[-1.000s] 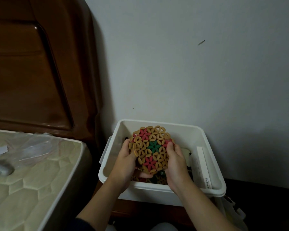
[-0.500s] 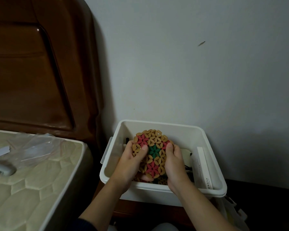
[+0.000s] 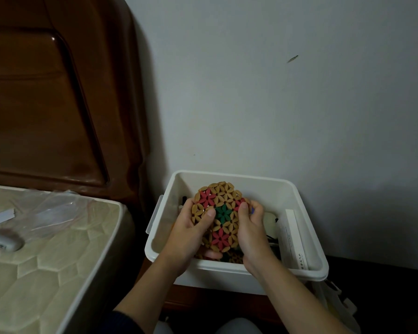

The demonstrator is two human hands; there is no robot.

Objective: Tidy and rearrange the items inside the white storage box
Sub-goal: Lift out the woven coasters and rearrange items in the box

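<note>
A: Both hands are on it. The left hand [image 3: 191, 233] curls round the left edge of the round woven trivet [image 3: 219, 216], thumb pressed flat across its face, and the right hand [image 3: 252, 227] grips the right edge the same way, thumb on top

B: And the trivet itself, where is it sitting?

A: Lower centre of the frame, tilted up toward the camera, raised above the contents of the white storage box [image 3: 270, 270]. Tan petal pattern, red flowers at the upper left and lower middle, one green flower dead centre between the thumbs

B: What's underneath?

A: More of that tan woven pattern shows low in the box, just below the hands. On the right side of the box a flat white carton [image 3: 295, 239] stands on edge against the wall, with dark bits beside it too dim to name

B: Further out?

A: A quilted mattress [image 3: 46, 266] fills the lower left, with clear plastic wrap [image 3: 56, 210] lying on it. A dark wooden headboard [image 3: 46, 97] takes the upper left, and a pale wall [image 3: 299, 104] the right
</note>
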